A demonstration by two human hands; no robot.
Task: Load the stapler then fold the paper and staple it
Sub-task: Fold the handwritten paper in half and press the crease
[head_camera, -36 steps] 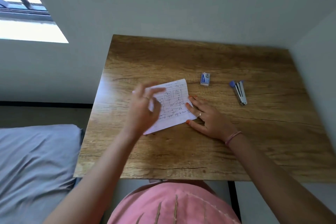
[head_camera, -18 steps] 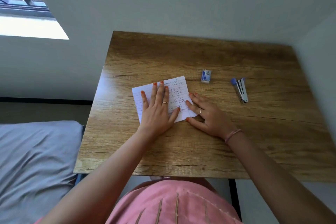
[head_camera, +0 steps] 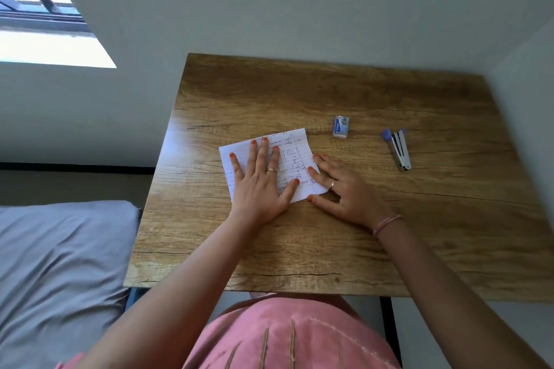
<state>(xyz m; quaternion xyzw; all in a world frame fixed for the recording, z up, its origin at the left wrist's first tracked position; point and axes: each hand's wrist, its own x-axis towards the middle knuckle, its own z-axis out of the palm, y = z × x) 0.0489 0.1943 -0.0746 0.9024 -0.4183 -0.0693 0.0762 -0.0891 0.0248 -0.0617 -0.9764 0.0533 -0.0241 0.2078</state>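
Note:
A folded sheet of lined paper [head_camera: 295,145] with handwriting and boxes lies flat near the middle of the wooden table [head_camera: 329,93]. My left hand [head_camera: 259,181] lies flat on it with straight, spread fingers, pressing it down. My right hand [head_camera: 341,188] rests flat at the paper's right edge, fingertips touching the sheet. A small metal stapler [head_camera: 399,150] with blue ends lies to the right, apart from both hands. A small blue and white staple box [head_camera: 341,126] sits between the paper and the stapler, slightly farther back.
The table stands against a grey wall at the back and right. A grey pillow or bedding [head_camera: 60,272] lies left of the table. A window [head_camera: 39,24] is at the upper left. My pink garment [head_camera: 287,335] is below the table's front edge.
One second ago my left hand was raised, bringing the paper's left part over. It has come down flat on the folded sheet and stays there. My right hand has hardly moved.

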